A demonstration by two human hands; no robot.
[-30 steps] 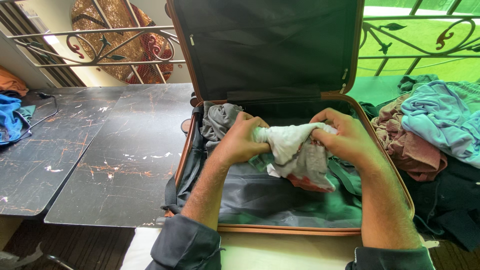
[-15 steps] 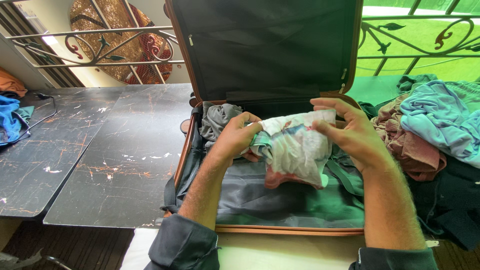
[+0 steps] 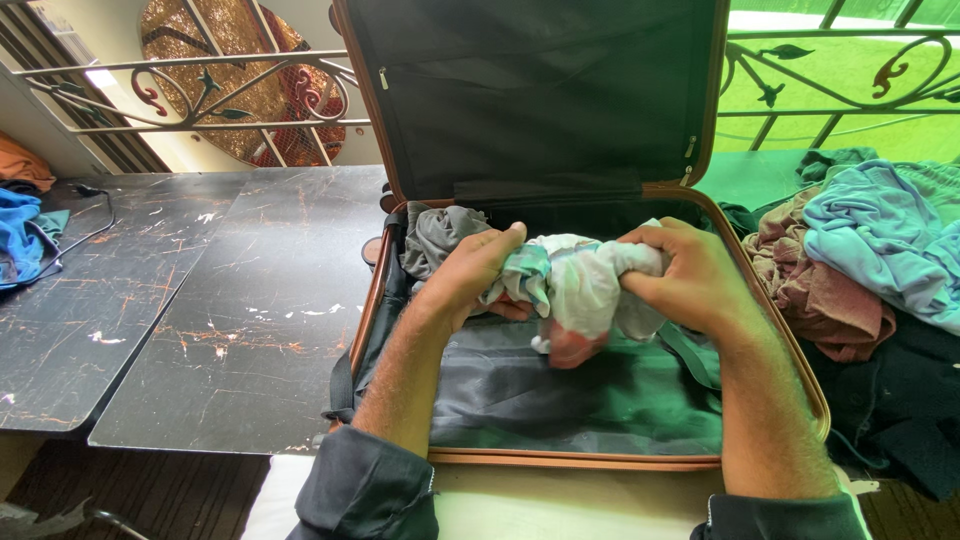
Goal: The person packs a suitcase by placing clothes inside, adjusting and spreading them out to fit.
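An open brown suitcase (image 3: 575, 459) with a dark lining lies in front of me, its lid standing upright. Over its middle I hold a white patterned garment (image 3: 580, 285) bunched into a roll. My left hand (image 3: 470, 270) grips its left end and my right hand (image 3: 685, 275) is closed around its right end. A grey garment (image 3: 435, 235) sits packed in the suitcase's far left corner, just behind my left hand.
A heap of clothes lies to the right: a light blue garment (image 3: 885, 235), a dusty pink one (image 3: 815, 290) and dark fabric (image 3: 900, 400). Black marbled tabletops (image 3: 200, 290) stretch to the left, with blue cloth (image 3: 20, 235) and a cable at the far left. Metal railing runs behind.
Half a second ago the white garment was spread flat between my hands; now it is bunched into a tight roll, with my right hand closed around it.
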